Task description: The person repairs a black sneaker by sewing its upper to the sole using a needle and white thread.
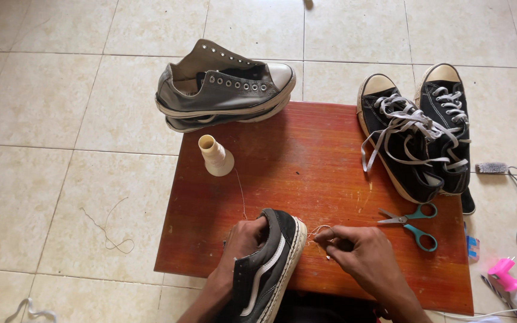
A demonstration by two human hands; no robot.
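Both hands work at the near edge of a low red-brown wooden table [306,161]. Left hand [243,239] is tucked into the opening of a black sneaker with a white side stripe [267,269], fingers curled shut around its collar, steadying it on its side with the pale sole rim facing right. Right hand [357,251] sits just right of that sole, fingertips pinched together on a fine pale thread [317,230] that runs to the sole edge; whether a needle sits in the pinch I cannot tell. Thread also trails up the tabletop from the shoe toward a cream cone spool [215,155] lying tilted near the table's far left corner. Right of the hand, teal-handled scissors [411,224] lie on the wood, blades closed. Farther right, a pair of black sneakers with loose grey laces [417,134] overhangs the table's right edge. At the far left, a pair of grey low-top sneakers [225,90], stacked, rests on the tiled floor [37,119] against the table's far edge. Near right on the floor: a white bottle with a pink cap [513,281]. A loose thread scrap [112,233] lies on tiles, left.
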